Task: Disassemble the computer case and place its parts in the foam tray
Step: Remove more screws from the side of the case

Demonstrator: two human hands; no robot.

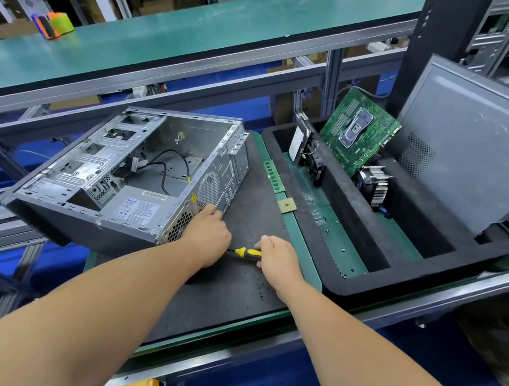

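Computer case (128, 175) lies open on its side at the left of the dark mat (229, 288). I see my left hand (207, 235) resting on its rear corner, fingers curved against the metal. My right hand (277, 259) grips a yellow-handled screwdriver (248, 252). Further right, the foam tray (397, 260) holds a circuit board (360, 133), a hard drive (298, 144) and a cooler (374, 184).

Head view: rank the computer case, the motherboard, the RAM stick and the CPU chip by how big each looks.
1. computer case
2. motherboard, standing in the foam tray
3. RAM stick
4. CPU chip

The motherboard sits farther from the camera, so it may look smaller than it is.
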